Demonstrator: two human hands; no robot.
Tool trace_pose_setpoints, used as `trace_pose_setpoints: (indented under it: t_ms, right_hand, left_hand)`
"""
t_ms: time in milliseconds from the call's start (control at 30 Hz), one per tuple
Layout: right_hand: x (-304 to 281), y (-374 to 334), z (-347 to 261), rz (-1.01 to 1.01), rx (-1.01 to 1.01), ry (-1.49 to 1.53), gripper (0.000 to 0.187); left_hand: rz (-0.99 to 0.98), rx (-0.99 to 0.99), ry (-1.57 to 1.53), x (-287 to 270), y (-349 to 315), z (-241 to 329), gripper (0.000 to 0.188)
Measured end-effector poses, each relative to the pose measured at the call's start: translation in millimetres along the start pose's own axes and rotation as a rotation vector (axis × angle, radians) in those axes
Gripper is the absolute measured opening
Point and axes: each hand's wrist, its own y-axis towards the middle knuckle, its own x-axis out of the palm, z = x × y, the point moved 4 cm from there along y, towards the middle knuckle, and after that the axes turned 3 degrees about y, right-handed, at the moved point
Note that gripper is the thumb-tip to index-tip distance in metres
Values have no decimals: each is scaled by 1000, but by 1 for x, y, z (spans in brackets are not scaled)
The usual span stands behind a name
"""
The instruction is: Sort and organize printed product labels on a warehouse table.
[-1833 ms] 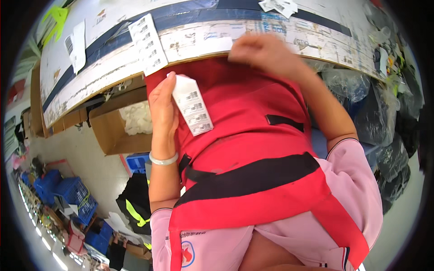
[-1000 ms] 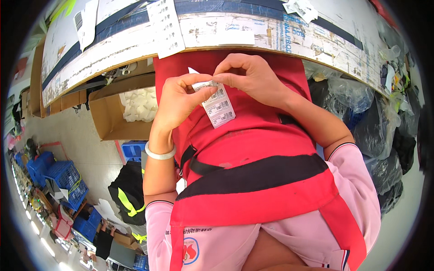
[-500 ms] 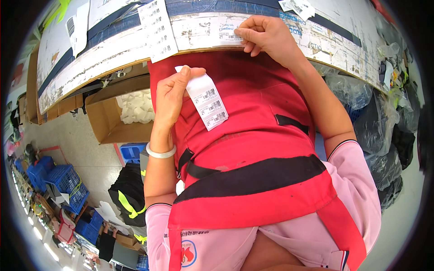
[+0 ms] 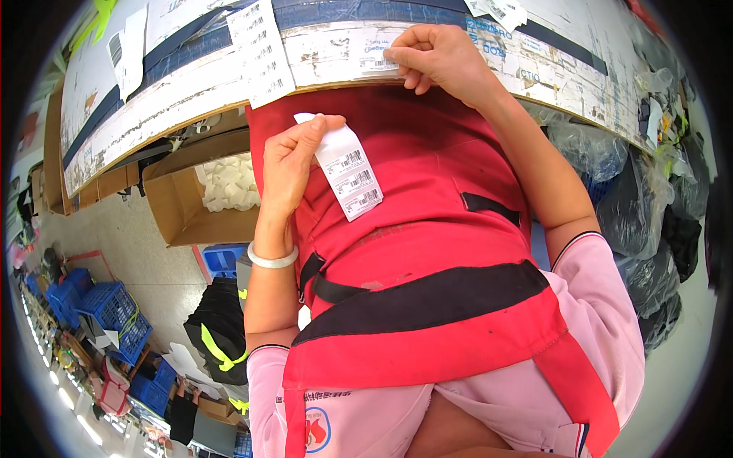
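My left hand [image 4: 294, 156] pinches the top of a white strip of barcode labels [image 4: 350, 175] between thumb and fingers. The strip hangs in front of my red apron, its printed labels toward its lower end. At the table's near edge, my right hand [image 4: 441, 65] has thumb and forefinger closed at the right side of a small white barcode label [image 4: 374, 64]. That label lies at the worn white tabletop [image 4: 328, 65]; whether its underside is stuck down cannot be seen. To its left a longer sheet of barcode labels [image 4: 261, 53] drapes over the table edge.
More paper slips [image 4: 131, 57] rest on the table's left, and crumpled labels [image 4: 500, 11] at the back. Below left stands an open cardboard box [image 4: 172, 206] with white pieces inside. Clear plastic bags [image 4: 630, 198] crowd the right side. Blue crates [image 4: 114, 313] stand on the floor.
My right hand has shifted slightly left along the table edge, its fingers still at the small label. The left hand and its strip have barely moved; the whole view has shifted a little.
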Motion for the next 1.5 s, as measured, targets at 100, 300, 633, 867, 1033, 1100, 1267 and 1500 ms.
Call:
trace_pose_setpoints:
  t_ms: [100, 300, 633, 867, 1033, 1100, 1267, 1500]
  right_hand:
    - [0, 0, 0, -2, -3, -1, 22]
    - [1, 2, 0, -1, 1, -18, 22]
    - [3, 1, -2, -1, 3, -36, 22]
    - [6, 1, -9, 14, -28, -168, 21]
    - [-5, -4, -9, -13, -47, -134, 21]
    - [-15, -11, -12, -11, -61, -18, 21]
    - [-104, -6, -2, 433, -189, -141, 22]
    - [-172, 13, 54, 676, -94, -655, 29]
  left_hand:
    - [-1, 11, 4, 1, 0, 0, 34]
    - [4, 6, 16, 0, 0, -3, 33]
    - [-6, -5, 13, 0, -1, -6, 32]
    - [-6, -21, -22, 2, -1, -5, 32]
    - [11, -41, -84, 5, -1, -3, 38]
    - [14, -65, -143, 2, -3, -4, 44]
    - [-97, -19, -230, -1, -18, 3, 37]
    - [-112, -87, -142, 0, -19, 3, 26]
